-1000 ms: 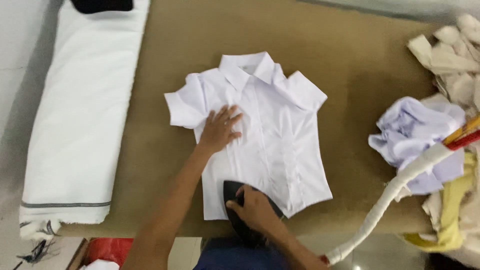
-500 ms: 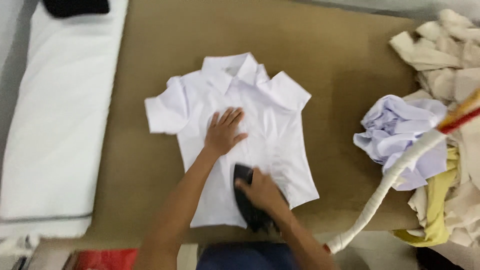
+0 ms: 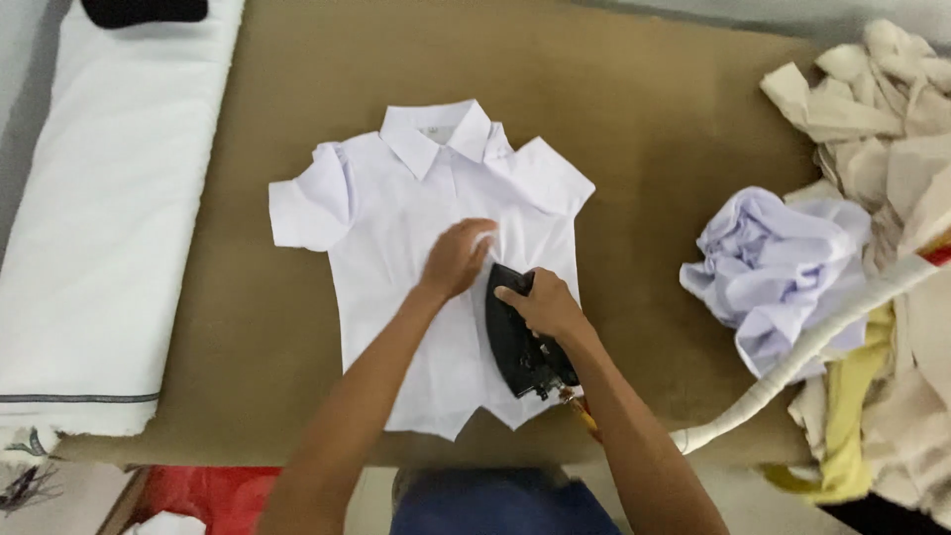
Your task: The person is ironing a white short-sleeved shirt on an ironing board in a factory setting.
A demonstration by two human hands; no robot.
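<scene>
Right hand (image 3: 543, 302) clamped on black iron (image 3: 517, 335), left hand (image 3: 456, 260) pinching white shirt (image 3: 396, 208).

Shirt (image 3: 396, 228): plain white, no pattern. Iron (image 3: 515, 342) on shirt: black. Table (image 3: 644, 119) under shirt: tan-brown, plain. Folded cloth (image 3: 109, 228) L of shirt: white w/ thin dark stripe near lower edge. Crumpled garment (image 3: 778, 272) R of shirt: pale lilac-white. Pile (image 3: 892, 109) beyond it: beige/cream, w/ yellow piece (image 3: 842, 416) below. Hose (image 3: 792, 367) R of iron: white.
</scene>
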